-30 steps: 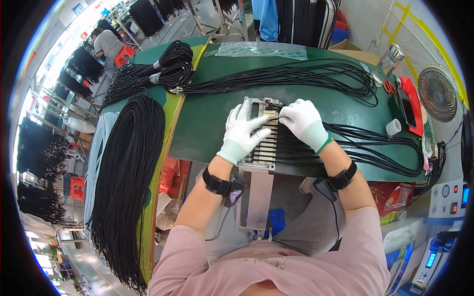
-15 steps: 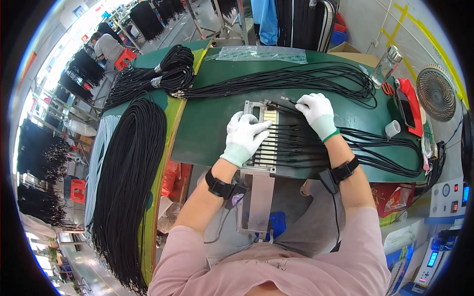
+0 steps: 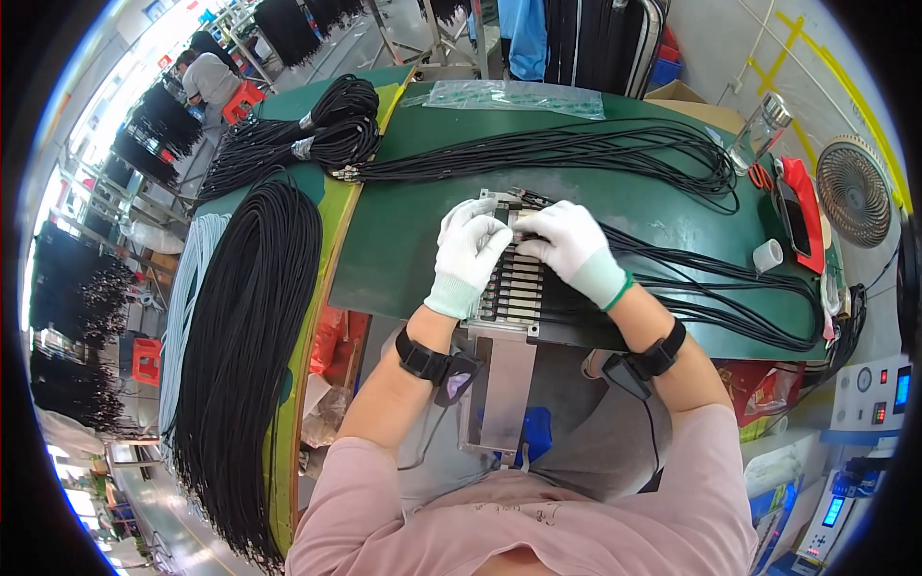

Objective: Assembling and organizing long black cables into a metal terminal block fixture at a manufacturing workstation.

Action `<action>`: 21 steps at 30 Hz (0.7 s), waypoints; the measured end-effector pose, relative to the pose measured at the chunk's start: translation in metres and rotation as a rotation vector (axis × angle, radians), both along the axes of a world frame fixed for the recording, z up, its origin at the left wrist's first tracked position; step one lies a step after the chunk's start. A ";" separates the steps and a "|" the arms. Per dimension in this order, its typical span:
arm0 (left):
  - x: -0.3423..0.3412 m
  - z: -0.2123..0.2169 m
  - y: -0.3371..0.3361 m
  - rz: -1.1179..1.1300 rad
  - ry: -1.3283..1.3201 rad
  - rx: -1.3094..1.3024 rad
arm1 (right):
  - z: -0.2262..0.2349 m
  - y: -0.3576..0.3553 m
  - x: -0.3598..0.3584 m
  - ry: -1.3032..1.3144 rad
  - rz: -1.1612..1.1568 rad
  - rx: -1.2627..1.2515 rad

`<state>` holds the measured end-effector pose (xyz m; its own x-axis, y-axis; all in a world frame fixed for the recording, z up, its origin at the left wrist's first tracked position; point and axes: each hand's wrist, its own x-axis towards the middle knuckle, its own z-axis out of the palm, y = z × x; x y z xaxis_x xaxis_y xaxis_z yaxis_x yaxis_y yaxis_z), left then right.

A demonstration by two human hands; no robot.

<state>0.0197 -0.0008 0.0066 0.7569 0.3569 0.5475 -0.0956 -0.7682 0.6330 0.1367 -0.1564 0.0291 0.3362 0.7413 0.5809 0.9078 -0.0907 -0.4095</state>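
A metal fixture with a row of narrow slots lies at the near edge of the green table. Black cable ends sit side by side in its slots, and the black cables run off to the right in loops. My right hand, in a white glove, is closed in a pinch on a black cable end over the upper part of the fixture. Facing it, my white-gloved left hand has thumb and fingers together at the fixture's left side. Whatever lies between the left fingertips is hidden.
Behind the fixture stretches a long black cable bundle. Thick black cable bundles hang at the left. At right are a white cup, a phone, scissors, a glass bottle and a fan.
My right hand has moved left and nearer, bringing the cable end to the fixture. My left hand's fingers, spread over the fixture before, are drawn together, close to the right fingertips.
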 end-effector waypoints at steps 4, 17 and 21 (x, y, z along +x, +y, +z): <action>0.000 0.004 0.001 0.011 -0.048 -0.004 | -0.001 0.002 -0.005 0.020 -0.020 -0.061; 0.002 -0.009 0.016 0.200 0.098 -0.056 | 0.000 -0.020 0.021 -0.076 -0.185 -0.189; 0.002 -0.011 0.015 0.170 0.159 -0.117 | -0.001 -0.020 0.022 -0.099 -0.186 -0.164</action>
<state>0.0221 0.0146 -0.0046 0.7537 0.5406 0.3737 0.1367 -0.6852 0.7154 0.1588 -0.1768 0.0282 0.4225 0.7590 0.4953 0.9044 -0.3172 -0.2854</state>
